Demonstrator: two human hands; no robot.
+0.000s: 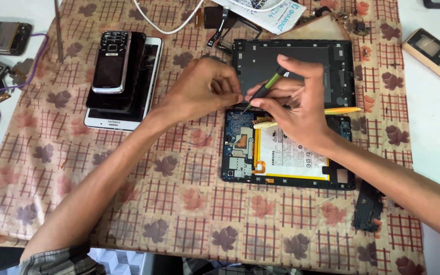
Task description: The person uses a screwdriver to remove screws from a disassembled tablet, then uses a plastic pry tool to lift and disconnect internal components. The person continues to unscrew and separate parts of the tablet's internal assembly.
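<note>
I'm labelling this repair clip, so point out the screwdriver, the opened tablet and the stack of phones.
screwdriver (270,85), head view, on its green-and-black shaft.
opened tablet (240,147), head view, on the blue circuit board.
stack of phones (109,63), head view, on the top keypad phone.

- One head-worn view looks steeply down from above the person's seat, facing forward across the worktop (189,203).
- It sits close: both forearms enter from the bottom corners, and the patterned cloth (179,224) fills most of the picture.
</note>
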